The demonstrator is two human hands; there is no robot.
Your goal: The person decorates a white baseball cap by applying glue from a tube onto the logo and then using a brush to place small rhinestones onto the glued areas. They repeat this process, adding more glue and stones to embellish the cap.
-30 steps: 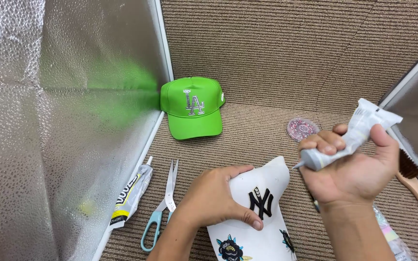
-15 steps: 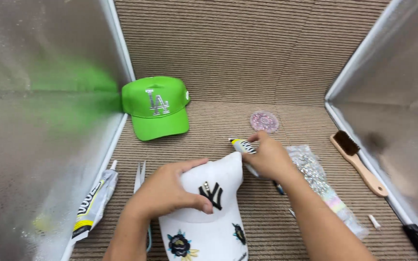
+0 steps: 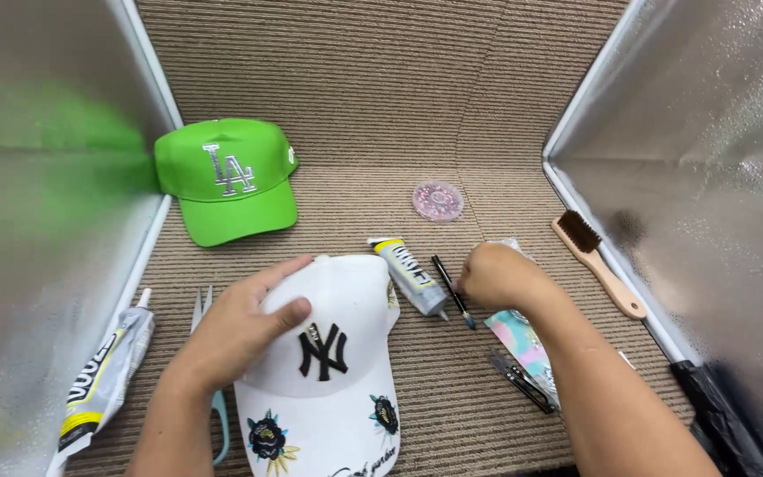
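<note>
Fingers (image 3: 289, 311) of left hand (image 3: 236, 327) flat on white fabric cap (image 3: 333, 353); right hand (image 3: 492, 276) curled on thin dark pen (image 3: 452, 290)

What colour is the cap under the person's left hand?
White cap, with a black emblem and dark flower patches near the brim; the head view shows it.

Everything sits on a brown ribbed mat (image 3: 381, 115) that covers the whole surface and runs up the back. On it: a green cap (image 3: 227, 181) at the back left, a white cap (image 3: 333, 371) front and centre, and a small round dish of pink beads (image 3: 437, 200) behind it. Just right of the white cap lies a glue tube (image 3: 410, 276) with a thin black pen-like tool (image 3: 453, 291) beside it. A second glue tube (image 3: 103, 380) and scissors (image 3: 209, 353) lie on the left (scissors mostly hidden). On the right there's a wooden brush (image 3: 598, 263), a pastel packet (image 3: 523, 340) and black clippers (image 3: 518, 380).
</note>
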